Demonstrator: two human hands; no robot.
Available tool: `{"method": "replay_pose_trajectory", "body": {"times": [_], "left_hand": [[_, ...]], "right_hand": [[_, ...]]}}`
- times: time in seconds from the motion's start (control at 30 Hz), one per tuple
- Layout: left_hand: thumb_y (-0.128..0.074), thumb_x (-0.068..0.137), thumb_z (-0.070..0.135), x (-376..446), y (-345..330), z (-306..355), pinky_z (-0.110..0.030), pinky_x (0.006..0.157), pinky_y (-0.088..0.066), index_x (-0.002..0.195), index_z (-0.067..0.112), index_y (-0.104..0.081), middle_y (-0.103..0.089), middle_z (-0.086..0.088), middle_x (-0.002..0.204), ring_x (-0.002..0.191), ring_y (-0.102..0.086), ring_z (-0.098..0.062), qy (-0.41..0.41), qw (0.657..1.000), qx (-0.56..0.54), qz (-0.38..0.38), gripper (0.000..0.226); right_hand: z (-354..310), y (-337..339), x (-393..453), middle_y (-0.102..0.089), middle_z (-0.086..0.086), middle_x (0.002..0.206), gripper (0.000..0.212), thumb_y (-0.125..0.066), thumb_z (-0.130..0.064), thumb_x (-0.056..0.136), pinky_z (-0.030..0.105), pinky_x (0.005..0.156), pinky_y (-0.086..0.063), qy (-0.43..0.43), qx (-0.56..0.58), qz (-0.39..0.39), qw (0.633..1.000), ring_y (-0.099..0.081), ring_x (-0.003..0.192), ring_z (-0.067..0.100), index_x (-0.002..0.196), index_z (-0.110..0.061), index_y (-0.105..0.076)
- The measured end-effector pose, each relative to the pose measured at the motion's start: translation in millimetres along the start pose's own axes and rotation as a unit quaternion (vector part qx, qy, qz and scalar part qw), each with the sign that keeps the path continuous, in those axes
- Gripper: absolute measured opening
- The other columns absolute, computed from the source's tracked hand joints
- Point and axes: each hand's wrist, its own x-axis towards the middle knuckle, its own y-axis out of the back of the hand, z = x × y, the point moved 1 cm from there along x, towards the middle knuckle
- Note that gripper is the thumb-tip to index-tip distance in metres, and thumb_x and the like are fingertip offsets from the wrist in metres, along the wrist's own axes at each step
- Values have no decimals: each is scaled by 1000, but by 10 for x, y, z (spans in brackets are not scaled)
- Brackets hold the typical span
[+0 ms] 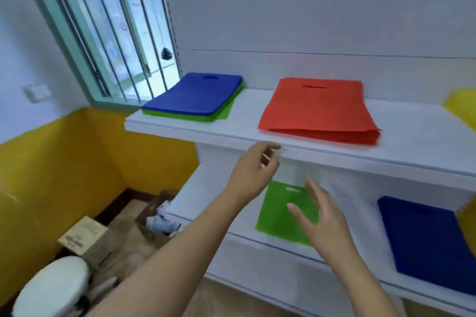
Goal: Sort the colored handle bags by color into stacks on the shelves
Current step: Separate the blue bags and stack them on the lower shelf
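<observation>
Nearest the viewer, two bare forearms reach toward white shelving. The right hand (320,216) hangs over the lower white shelf board (231,224), fingers straight and spread apart, holding nothing; it overlaps the near right part of a flat lime-green non-woven handle bag (279,210) lying on that board, its die-cut slot handle toward the wall. Whether the hand touches the bag cannot be told. The left hand (253,172) is raised just below the front edge of the upper white shelf board (334,154), fingers loosely curved and apart, gripping nothing. To the right on the lower board lies a dark blue flat handle bag (427,242), well apart from the green one. Low at the left stand a round white lidded container (51,288) and a tan cardboard box (82,238) bearing dark printing too blurred to read, on a brown floor beside a yellow-painted lower wall (51,175). On the upper board, a stack of blue handle bags (193,94) rests on green bags (221,116) whose edges show beneath; near it to the right lies a stack of orange-red matte handle bags (319,108), and a yellow bag (463,105) is cut by the right edge. Farthest back, a green-framed barred window (116,41) meets a pale wall.
</observation>
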Motion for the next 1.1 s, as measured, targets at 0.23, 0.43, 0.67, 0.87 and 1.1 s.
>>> {"method": "replay_pose_trajectory", "body": {"times": [0.23, 0.43, 0.67, 0.87, 1.1], "left_hand": [[-55, 96, 25, 205, 1723, -408, -14, 75, -45, 122, 25, -61, -59, 12, 102, 91, -56, 0, -23, 995, 77, 61, 27], [-51, 98, 29, 529, 2492, -964, -16, 82, -44, 127, 26, -56, -57, 11, 108, 100, -54, 1, -1, 993, 93, 69, 30], [-53, 97, 31, 1460, 2963, -1598, -18, 83, -44, 123, 29, -56, -56, 11, 108, 101, -54, -2, -8, 993, 99, 67, 26], [-54, 97, 32, 2631, 3108, -2154, -29, 98, -42, 131, 21, -53, -54, 1, 124, 117, -51, -13, -51, 975, 216, -3, 36], [-49, 97, 36, 3877, 2846, -2653, -47, 104, -41, 144, 18, -40, -44, -10, 140, 127, -43, -30, -79, 914, 375, -132, 51]], "right_hand": [[-985, -1057, 356, -44, -15, 141, 68, -69, -46, 83, 34, 109, -36, 41, 33, -13, 999, -42, 129, 10, 143, -35, -39], [-1428, -1630, 711, -43, -12, 144, 68, -65, -53, 81, 39, 111, -37, 73, 18, -7, 997, -43, 131, 11, 142, -34, -41], [-1761, -1981, 1763, -39, -12, 147, 71, -61, -55, 84, 31, 112, -34, 116, -35, 29, 992, -36, 136, 7, 147, -33, -35], [-1698, -2147, 2776, -17, -12, 159, 84, -55, -66, 82, 32, 119, -14, 42, -166, 12, 985, -8, 147, 15, 152, -36, -20], [-1501, -2410, 3084, -6, -19, 160, 136, 19, -100, 35, 30, 120, -13, -30, -315, -26, 948, -15, 146, 9, 151, -41, -18]]}}
